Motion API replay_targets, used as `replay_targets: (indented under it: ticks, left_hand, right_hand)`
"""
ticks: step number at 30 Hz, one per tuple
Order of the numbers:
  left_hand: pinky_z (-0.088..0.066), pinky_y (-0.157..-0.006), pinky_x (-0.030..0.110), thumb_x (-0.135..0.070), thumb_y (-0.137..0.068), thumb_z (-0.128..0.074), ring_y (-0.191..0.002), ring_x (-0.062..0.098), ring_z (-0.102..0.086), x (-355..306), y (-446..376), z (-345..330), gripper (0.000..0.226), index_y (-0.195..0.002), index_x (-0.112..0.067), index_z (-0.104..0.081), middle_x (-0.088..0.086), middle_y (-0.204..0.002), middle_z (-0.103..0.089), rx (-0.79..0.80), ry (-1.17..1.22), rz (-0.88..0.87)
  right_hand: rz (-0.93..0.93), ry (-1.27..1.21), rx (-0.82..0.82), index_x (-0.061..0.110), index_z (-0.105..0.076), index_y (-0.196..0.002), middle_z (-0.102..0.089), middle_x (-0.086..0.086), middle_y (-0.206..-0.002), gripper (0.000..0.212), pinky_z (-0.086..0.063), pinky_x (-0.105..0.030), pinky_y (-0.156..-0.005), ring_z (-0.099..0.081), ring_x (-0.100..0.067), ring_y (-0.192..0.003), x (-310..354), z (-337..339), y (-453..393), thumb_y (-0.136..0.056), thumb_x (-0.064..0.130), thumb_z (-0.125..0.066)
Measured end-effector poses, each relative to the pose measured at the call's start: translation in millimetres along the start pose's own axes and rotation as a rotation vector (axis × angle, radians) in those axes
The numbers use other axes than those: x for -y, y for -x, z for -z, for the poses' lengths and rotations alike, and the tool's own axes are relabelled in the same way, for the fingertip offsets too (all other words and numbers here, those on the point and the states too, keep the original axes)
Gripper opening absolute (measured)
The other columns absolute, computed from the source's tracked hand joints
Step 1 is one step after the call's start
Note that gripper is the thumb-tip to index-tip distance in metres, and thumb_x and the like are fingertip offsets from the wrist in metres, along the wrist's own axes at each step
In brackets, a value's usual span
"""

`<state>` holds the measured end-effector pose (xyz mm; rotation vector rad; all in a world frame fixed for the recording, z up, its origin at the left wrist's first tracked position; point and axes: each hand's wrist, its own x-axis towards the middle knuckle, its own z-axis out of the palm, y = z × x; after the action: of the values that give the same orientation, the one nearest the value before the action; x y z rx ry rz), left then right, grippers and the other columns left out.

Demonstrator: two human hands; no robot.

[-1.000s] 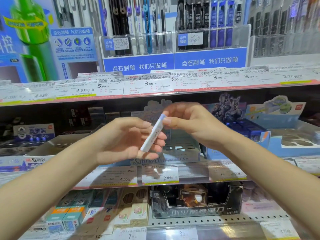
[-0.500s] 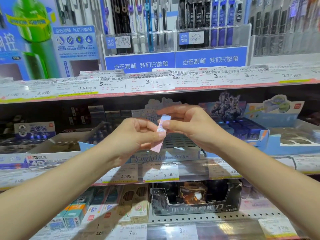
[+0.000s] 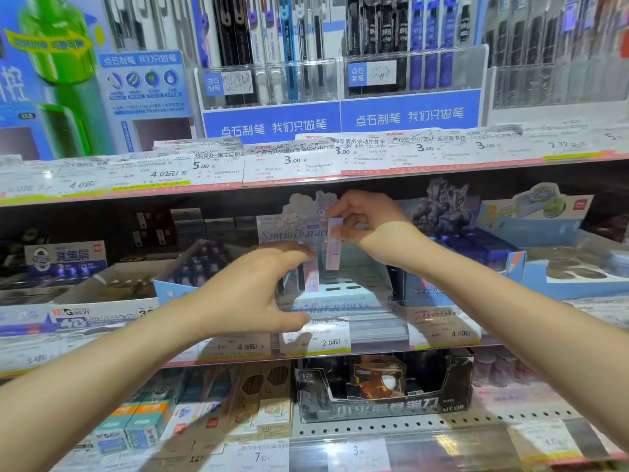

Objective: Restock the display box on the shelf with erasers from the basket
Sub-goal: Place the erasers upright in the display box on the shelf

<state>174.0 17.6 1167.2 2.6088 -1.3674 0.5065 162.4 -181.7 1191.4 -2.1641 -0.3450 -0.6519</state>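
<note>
Hands parted since half-second ago, each now over pastel cardboard display box (image 3: pixel 335 294) on shelf. Right hand (image 3: pixel 371 226) pinches upright pink stick eraser (image 3: pixel 334 245); left hand (image 3: pixel 252 287) lowers second pastel eraser (image 3: pixel 311 275) (grip blurred, seemingly pinching). Insertion imminent.
</note>
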Motion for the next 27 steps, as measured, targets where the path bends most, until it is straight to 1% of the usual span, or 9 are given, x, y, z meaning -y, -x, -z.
replay_targets:
  ticks: [3,7,11,15,16,18,21,24,27]
  left_hand:
    - [-0.041,-0.1,0.026,-0.047,-0.064,-0.065,-0.12,0.014,-0.052,0,0,2,0.081,-0.137,-0.02,-0.043,-0.003,-0.134,-0.054,0.004,0.021,-0.001]
    - [-0.04,-0.103,0.028,-0.048,-0.064,-0.064,-0.123,0.013,-0.049,2,0,1,0.083,-0.139,-0.021,-0.04,-0.004,-0.137,-0.052,0.022,0.018,0.008]
    - [-0.04,-0.104,0.03,-0.048,-0.064,-0.064,-0.124,0.013,-0.048,2,0,1,0.084,-0.14,-0.022,-0.038,-0.004,-0.138,-0.051,0.034,0.016,0.019]
    - [-0.039,-0.104,0.028,-0.047,-0.063,-0.063,-0.124,0.013,-0.047,1,0,2,0.084,-0.14,-0.022,-0.038,-0.005,-0.138,-0.051,0.044,0.014,0.022]
    - [-0.039,-0.103,0.028,-0.047,-0.063,-0.062,-0.124,0.013,-0.047,1,0,2,0.084,-0.14,-0.022,-0.038,-0.004,-0.138,-0.051,0.043,0.011,0.024]
    - [-0.039,-0.102,0.028,-0.047,-0.063,-0.063,-0.122,0.013,-0.048,1,-1,2,0.084,-0.14,-0.022,-0.039,-0.004,-0.137,-0.052,0.041,0.004,0.031]
    - [-0.041,-0.1,0.029,-0.046,-0.063,-0.064,-0.12,0.013,-0.051,2,-1,2,0.081,-0.137,-0.023,-0.042,-0.005,-0.133,-0.055,0.027,0.008,0.032]
    - [-0.042,-0.1,0.029,-0.045,-0.063,-0.064,-0.119,0.013,-0.052,3,-2,1,0.08,-0.136,-0.023,-0.044,-0.005,-0.132,-0.056,0.018,0.023,0.029]
    - [-0.042,-0.101,0.03,-0.048,-0.063,-0.064,-0.12,0.013,-0.051,4,-2,1,0.08,-0.137,-0.023,-0.043,-0.006,-0.132,-0.056,0.023,0.015,0.034]
  right_hand:
    - [-0.006,0.02,0.009,0.019,-0.058,-0.076,-0.057,-0.009,-0.087,0.026,-0.041,-0.019,-0.066,-0.049,-0.019,-0.075,-4,-5,-5,-0.078,-0.006,-0.06]
    - [-0.008,0.081,0.036,0.001,-0.063,-0.095,-0.059,-0.012,-0.091,0.018,-0.037,-0.001,-0.059,-0.051,-0.018,-0.078,-10,-8,-7,-0.08,-0.007,-0.058]
    - [-0.023,0.083,0.041,-0.005,-0.063,-0.096,-0.062,-0.024,-0.101,0.019,-0.036,0.004,-0.058,-0.052,-0.006,-0.066,-15,-13,-5,-0.08,-0.01,-0.055]
    - [-0.05,0.127,0.059,0.002,-0.066,-0.09,-0.066,-0.023,-0.102,0.019,-0.036,0.002,-0.056,-0.053,-0.001,-0.065,-24,-19,-5,-0.078,-0.007,-0.054]
    - [-0.043,0.138,0.041,0.003,-0.068,-0.088,-0.068,-0.019,-0.102,0.023,-0.035,0.001,-0.057,-0.055,0.001,-0.067,-24,-19,-5,-0.078,-0.008,-0.05]
    - [-0.002,0.173,0.006,0.004,-0.071,-0.09,-0.067,-0.013,-0.107,0.034,-0.037,-0.002,-0.07,-0.062,-0.011,-0.091,-21,-16,-1,-0.077,-0.01,-0.042]
    - [0.06,0.265,0.049,0.005,-0.069,-0.103,-0.059,-0.011,-0.125,0.05,-0.026,-0.003,-0.091,-0.049,-0.021,-0.12,-18,-10,4,-0.074,-0.018,-0.035]
    - [0.058,0.31,0.101,0.004,-0.063,-0.114,-0.049,-0.008,-0.137,0.057,-0.013,0.011,-0.085,-0.039,-0.019,-0.131,-19,-9,6,-0.073,-0.023,-0.033]
    - [0.034,0.311,0.098,0.006,-0.062,-0.116,-0.048,-0.006,-0.138,0.06,-0.013,0.011,-0.086,-0.038,-0.018,-0.131,-21,-11,7,-0.073,-0.024,-0.032]
